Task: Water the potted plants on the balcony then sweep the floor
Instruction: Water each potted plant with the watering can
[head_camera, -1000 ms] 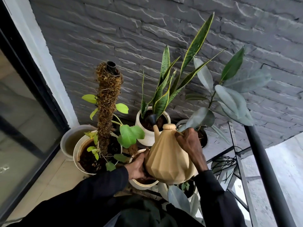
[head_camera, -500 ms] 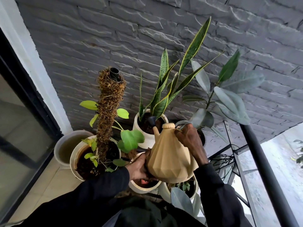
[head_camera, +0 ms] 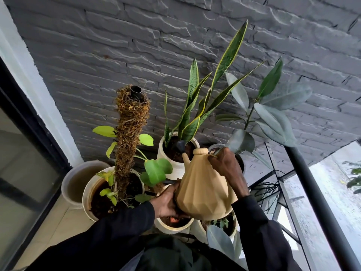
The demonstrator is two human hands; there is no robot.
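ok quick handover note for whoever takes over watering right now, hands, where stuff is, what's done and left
Left hand: supporting the base of the tan faceted watering can.
Right hand: grip closed on the can's handle side.
Can is tilted, its black spout head over the soil of the white pot with the tall snake plant.
Done: cannot tell which pots are already watered.
Left: the moss-pole plant pot, the rubber plant, the small front pots, then sweeping. No broom in view.

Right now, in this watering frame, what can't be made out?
- Water flow: head view, none is visible at the black spout tip over the snake plant pot.
- Watering can handle: covered by the right hand.
- Small pot contents: hidden by the left hand and can.
- Broom: not in frame.
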